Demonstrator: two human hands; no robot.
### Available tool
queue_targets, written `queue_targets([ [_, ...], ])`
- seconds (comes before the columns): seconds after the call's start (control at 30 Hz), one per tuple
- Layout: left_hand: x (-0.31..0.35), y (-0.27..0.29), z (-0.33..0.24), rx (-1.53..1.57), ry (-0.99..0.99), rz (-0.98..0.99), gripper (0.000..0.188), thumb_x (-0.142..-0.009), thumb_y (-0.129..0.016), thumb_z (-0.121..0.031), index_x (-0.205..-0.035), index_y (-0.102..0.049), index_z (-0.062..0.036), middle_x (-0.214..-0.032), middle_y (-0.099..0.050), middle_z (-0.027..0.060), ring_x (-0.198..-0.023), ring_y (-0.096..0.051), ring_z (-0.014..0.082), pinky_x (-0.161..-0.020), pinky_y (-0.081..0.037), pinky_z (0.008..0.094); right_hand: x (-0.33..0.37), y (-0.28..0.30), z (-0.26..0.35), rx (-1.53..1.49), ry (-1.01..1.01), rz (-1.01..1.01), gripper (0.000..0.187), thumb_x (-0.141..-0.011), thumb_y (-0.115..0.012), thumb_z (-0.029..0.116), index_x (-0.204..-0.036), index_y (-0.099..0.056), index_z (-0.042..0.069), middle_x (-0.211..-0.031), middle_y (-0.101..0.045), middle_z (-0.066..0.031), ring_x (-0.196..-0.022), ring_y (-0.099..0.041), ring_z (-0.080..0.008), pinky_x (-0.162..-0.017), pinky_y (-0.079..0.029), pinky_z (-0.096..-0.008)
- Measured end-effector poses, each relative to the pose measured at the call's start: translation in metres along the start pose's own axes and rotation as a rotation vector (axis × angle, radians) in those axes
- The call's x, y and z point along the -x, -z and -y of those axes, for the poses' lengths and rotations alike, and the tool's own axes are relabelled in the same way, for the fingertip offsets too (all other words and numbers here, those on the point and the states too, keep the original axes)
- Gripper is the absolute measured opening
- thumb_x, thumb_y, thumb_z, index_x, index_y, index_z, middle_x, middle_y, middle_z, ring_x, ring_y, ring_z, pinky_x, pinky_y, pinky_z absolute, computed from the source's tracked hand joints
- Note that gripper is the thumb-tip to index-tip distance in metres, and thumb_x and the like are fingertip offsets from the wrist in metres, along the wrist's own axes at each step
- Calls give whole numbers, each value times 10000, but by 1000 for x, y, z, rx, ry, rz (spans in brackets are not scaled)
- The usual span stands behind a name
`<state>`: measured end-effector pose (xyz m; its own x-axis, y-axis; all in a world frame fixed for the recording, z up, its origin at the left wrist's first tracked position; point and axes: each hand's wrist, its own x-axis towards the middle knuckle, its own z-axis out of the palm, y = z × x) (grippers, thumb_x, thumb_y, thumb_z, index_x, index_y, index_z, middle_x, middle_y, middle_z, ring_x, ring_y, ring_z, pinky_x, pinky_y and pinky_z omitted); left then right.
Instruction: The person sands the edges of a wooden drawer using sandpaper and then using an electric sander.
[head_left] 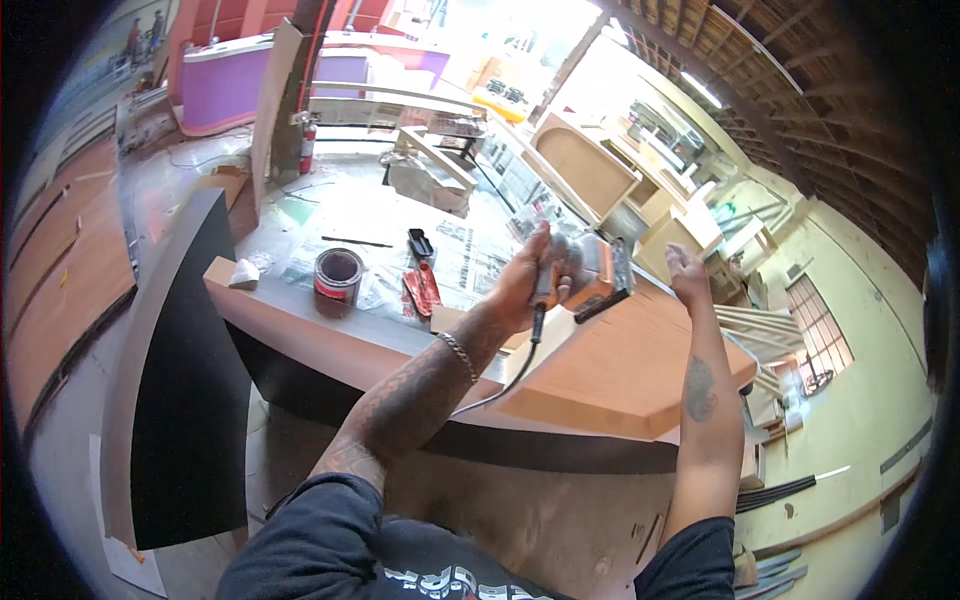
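My left hand (528,278) grips an orange-and-grey electric sander (592,272), which is tilted on its side over the workpiece with its dark pad facing right. A black cord (515,380) runs from its handle down past my wrist. My right hand (687,275) is held out beyond the right side of the sander, apart from it, its fingers curled in; I see nothing in them. Under both arms lies a large curved panel piece with a bare brown wooden face (610,370) and a black lower side.
An open paint can (338,275) stands on the curved ledge, with a white lump (244,273) to its left. Behind lie a red packet (422,290) and a black object (420,243) on newspaper. A tall black curved panel (190,380) rises at left. Wooden furniture parts (580,165) stand farther back.
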<state>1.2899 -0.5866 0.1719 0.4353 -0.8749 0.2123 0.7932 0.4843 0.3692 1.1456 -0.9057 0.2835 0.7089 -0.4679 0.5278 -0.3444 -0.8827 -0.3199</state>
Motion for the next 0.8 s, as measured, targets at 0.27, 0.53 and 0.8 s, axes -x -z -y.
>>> queue_targets([
  [0.27,6,16,6,-30,18,-91,563,-952,-539,-636,-1028,-570,-79,-798,-595,52,-551,-612,125,-418,-540,227,0,-17,-9,-34,-109,5,363,-944,-598,305,-1203,-708,76,-1188,-710,-164,-1105,-676,-282,-967,-499,-369],
  [0.53,20,61,23,-62,44,-134,536,-986,-496,-603,-1036,-578,-76,-702,-582,34,-495,-594,127,-420,-534,240,-26,-12,-31,-104,-212,87,408,-952,-607,308,-1265,-672,54,-1249,-690,-113,-1149,-636,-214,-995,-462,-331],
  [0.8,41,102,41,-84,67,-282,547,-944,-562,-625,-1069,-570,-93,-794,-567,23,-589,-590,109,-501,-550,237,-15,-21,-16,-117,-260,107,353,-984,-602,197,-1292,-635,27,-1058,-699,-49,-979,-643,-123,-905,-486,-264],
])
